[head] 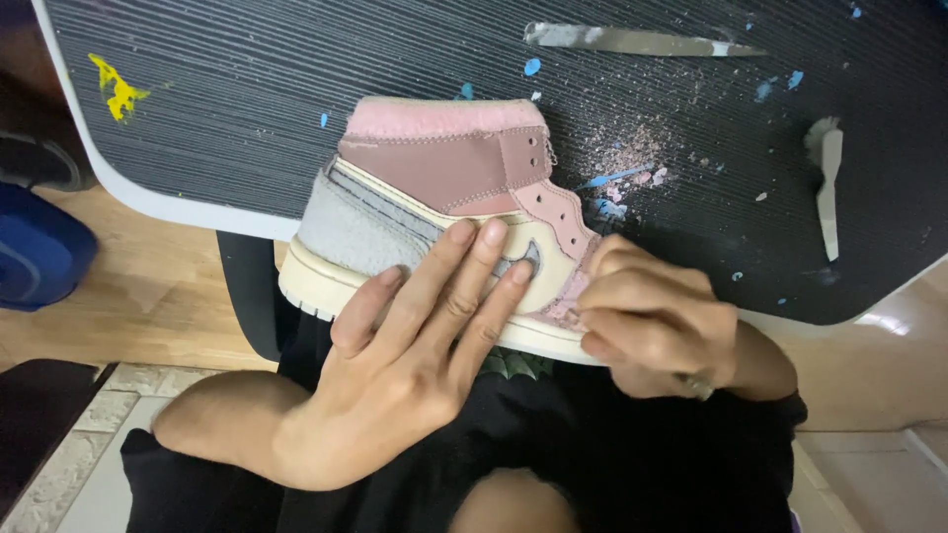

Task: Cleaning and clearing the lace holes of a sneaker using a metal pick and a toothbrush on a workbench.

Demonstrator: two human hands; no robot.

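Dark ribbed desk (247, 89) fills the upper part of the view, spattered with yellow and blue paint and dusted with pinkish crumbs (632, 158) near its front edge. A flat scraper (642, 41) lies near the far edge, and a small white spatula (828, 183) sits further right, both well apart from the hands. Wooden floor (148, 296) shows to the left below the desk.

A pink and cream high-top shoe (444, 188) rests on its side at the desk's front edge, over the person's lap, its fuzzy pink collar pointing away. The left hand (405, 365) lies flat against the shoe's side with the fingers spread and straight, its grip open, pressing rather than clasping. The right hand (657, 331) is curled tight at the toe end, its grip closed there; whether it pinches a small tool or only the shoe I cannot tell.
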